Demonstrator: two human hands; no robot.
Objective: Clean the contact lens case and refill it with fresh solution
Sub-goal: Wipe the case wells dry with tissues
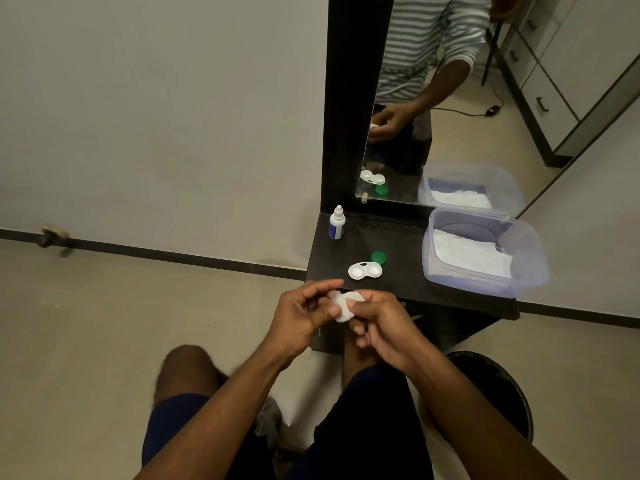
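Observation:
The white contact lens case (365, 271) lies open on the dark table (408, 282), both wells uncapped. A green cap (378, 258) rests just behind it. The small white solution bottle (337, 223) with a blue label stands upright at the table's back left corner. In front of the table edge, my left hand (304, 317) and my right hand (384, 327) meet around a small white object wrapped in a white tissue (344, 306). Both hands pinch it with curled fingers. What the tissue covers is hidden.
A clear plastic box (485, 251) with white tissues inside sits on the table's right side. A dark-framed mirror (450, 98) rises behind the table. A dark round stool (512, 403) stands at lower right. My knees are below the hands.

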